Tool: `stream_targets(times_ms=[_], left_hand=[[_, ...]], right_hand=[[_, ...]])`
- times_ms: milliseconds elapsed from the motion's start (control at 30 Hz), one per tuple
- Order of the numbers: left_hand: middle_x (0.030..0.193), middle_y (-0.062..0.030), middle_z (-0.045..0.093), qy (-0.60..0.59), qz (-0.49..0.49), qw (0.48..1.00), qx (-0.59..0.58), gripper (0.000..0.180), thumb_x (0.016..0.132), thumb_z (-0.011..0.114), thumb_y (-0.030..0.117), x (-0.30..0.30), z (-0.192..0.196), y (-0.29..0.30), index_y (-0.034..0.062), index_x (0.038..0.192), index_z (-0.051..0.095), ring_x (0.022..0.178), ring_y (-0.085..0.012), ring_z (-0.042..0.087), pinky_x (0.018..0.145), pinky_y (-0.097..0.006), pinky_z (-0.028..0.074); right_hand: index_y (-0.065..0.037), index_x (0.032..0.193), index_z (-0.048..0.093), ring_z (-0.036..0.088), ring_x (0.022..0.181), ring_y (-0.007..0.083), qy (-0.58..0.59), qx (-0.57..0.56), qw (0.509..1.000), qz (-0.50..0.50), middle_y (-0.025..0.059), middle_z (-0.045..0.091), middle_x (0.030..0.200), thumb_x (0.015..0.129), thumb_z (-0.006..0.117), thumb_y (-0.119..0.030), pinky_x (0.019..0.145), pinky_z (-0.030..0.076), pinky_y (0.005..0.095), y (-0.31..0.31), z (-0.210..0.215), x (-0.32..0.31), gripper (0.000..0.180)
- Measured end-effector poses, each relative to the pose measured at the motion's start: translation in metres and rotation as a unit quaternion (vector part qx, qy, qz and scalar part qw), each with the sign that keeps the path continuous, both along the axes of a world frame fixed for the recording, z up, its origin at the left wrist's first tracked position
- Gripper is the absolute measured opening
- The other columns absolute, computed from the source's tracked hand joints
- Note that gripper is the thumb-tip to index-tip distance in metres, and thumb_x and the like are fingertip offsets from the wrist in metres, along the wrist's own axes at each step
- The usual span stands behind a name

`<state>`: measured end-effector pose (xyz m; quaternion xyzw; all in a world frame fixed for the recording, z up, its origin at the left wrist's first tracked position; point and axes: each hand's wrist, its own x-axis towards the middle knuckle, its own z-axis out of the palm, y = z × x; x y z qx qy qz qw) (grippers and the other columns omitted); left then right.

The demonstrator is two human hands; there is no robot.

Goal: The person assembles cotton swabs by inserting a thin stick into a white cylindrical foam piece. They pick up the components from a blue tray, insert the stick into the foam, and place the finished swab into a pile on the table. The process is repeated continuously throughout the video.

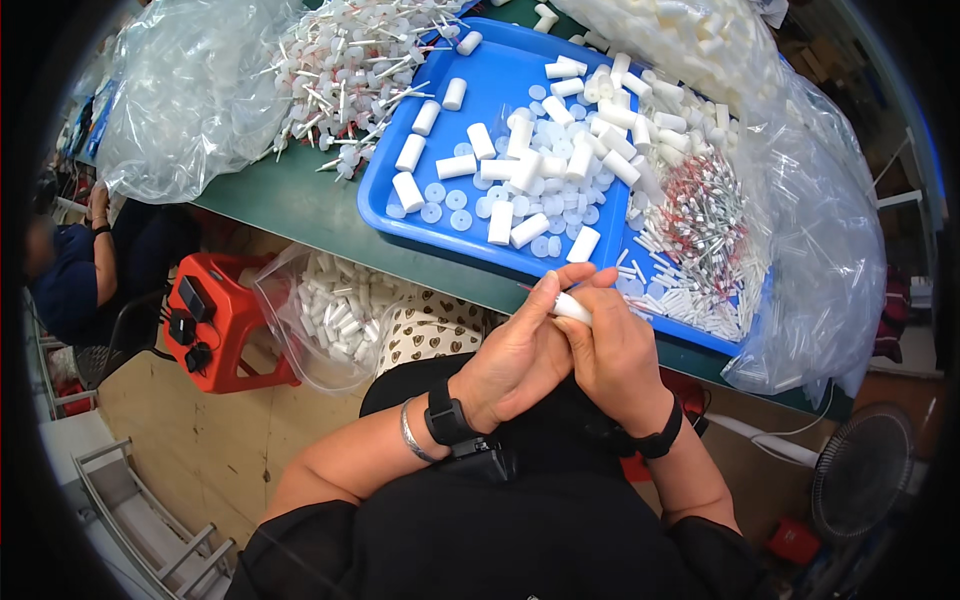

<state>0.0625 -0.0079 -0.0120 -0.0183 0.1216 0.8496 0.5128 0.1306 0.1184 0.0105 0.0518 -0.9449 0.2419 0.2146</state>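
My right hand (618,350) is closed round a small white cylinder (572,309), its thumb and fingers pinching it in front of my body. Close beside it, my left hand (522,355) is closed, thumb against fingers. A thin reddish tip shows at that thumb; what it belongs to is hidden. Just beyond my hands lies a blue tray (395,175) with loose white cylinders (500,222) and translucent round discs (460,220). On its right side are thin white sticks (715,310) and a heap of small red-and-white pieces (703,215).
Finished-looking stick-and-disc pieces (345,75) pile up left of the tray, beside a clear plastic bag (195,95). Another large bag (810,240) stands at right. Below the green table (290,205) are a bag of white cylinders (340,305) and a red stool (235,340). Another person (75,260) sits far left.
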Motion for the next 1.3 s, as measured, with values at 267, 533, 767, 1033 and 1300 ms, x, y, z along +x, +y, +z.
stream_targets(times_ms=[267,533,767,1033,1300], left_hand=[[0.154,-0.0147,0.040,-0.002,0.002,1.000,-0.019,0.052,0.108,0.032,0.050,0.001,0.006,0.000,0.0133,0.143,0.041,0.141,-0.0310,0.042,0.118,-0.047,0.035],[0.154,-0.0192,0.039,0.129,0.002,0.986,-0.101,0.071,0.105,0.021,0.060,0.007,0.006,-0.001,0.0098,0.156,0.026,0.142,-0.0269,0.040,0.118,-0.044,0.035],[0.149,-0.0177,0.045,0.166,-0.033,0.975,-0.142,0.069,0.107,0.025,0.056,-0.007,0.019,-0.015,0.0088,0.157,0.025,0.122,-0.0244,0.056,0.103,-0.041,0.048],[0.145,-0.0180,0.051,0.235,0.059,0.954,-0.179,0.055,0.111,0.028,0.042,0.003,0.010,-0.009,-0.0008,0.139,0.049,0.118,-0.0280,0.061,0.104,-0.042,0.049],[0.084,-0.0133,0.065,0.253,0.247,0.896,-0.268,0.040,0.110,0.038,0.029,-0.023,0.017,-0.057,0.0077,0.077,0.046,0.090,-0.0233,0.064,0.089,-0.040,0.049]], right_hand=[[0.001,0.113,0.056,0.066,0.069,0.0349,-0.017,-0.066,0.996,-0.059,0.0148,0.064,0.090,0.094,0.067,-0.009,0.059,0.053,0.0414,-0.016,-0.002,-0.004,0.025],[0.000,0.113,0.056,0.067,0.079,0.0355,-0.055,-0.120,0.991,-0.037,0.0144,0.064,0.087,0.097,0.062,-0.010,0.066,0.053,0.0429,-0.015,0.002,-0.002,0.020],[0.001,0.111,0.058,0.055,0.059,0.0119,-0.284,-0.528,0.800,-0.006,0.0046,0.059,0.077,0.108,0.048,-0.033,0.055,0.045,0.0263,0.002,0.019,-0.003,0.035],[-0.002,0.108,0.056,0.063,0.058,0.0306,-0.160,-0.369,0.915,0.010,0.0183,0.065,0.077,0.107,0.046,-0.029,0.052,0.045,0.0420,-0.018,-0.005,-0.003,0.029],[-0.003,0.109,0.062,0.067,0.071,0.0346,-0.084,-0.136,0.986,0.050,0.0156,0.069,0.090,0.097,0.062,-0.023,0.061,0.052,0.0451,-0.023,0.028,-0.008,0.023]])
